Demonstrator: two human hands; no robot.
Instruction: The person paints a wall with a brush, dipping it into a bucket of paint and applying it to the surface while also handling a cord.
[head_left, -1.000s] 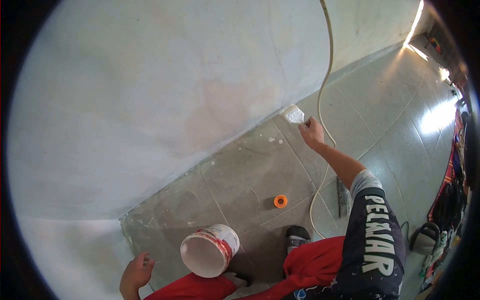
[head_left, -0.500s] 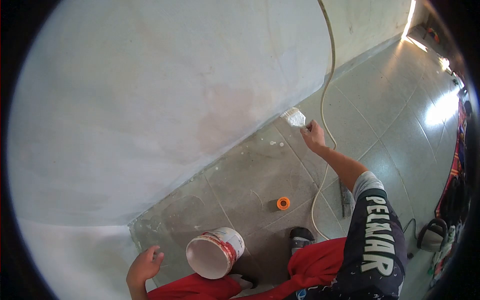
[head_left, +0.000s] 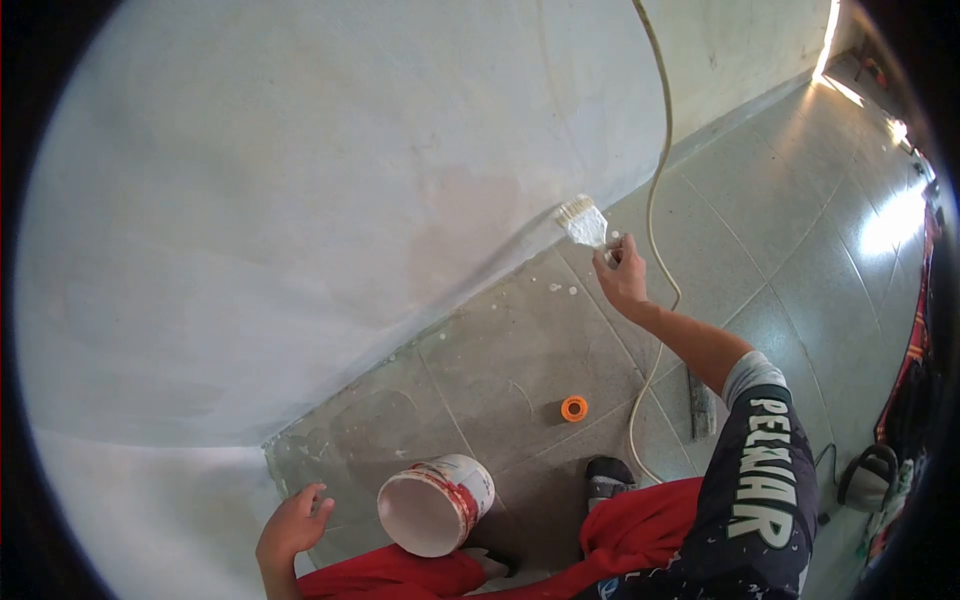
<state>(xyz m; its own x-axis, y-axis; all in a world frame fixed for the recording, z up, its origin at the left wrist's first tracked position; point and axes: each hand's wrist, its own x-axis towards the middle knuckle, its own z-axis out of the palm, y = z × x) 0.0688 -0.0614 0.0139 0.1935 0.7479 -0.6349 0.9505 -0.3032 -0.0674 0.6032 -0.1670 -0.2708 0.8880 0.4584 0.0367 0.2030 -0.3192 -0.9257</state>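
Observation:
My right hand grips the handle of a wide, paint-covered paintbrush. Its bristles are right at the foot of the whitish wall, where a pinkish patch shows close by. Near the wall's corner at lower left, my left hand is held with its fingers apart and nothing in them. To the right of that hand a white bucket with red smears lies tilted between my legs, its mouth facing left.
An orange ring-shaped roll lies on the grey tiled floor. A pale hose runs down the wall and across the tiles past my right arm. Beneath that arm is a dark flat bar; a sandal stands at right.
The brush has moved slightly up and left, from the floor edge onto the lower wall, with my right hand following. My left hand stays nearly where it was.

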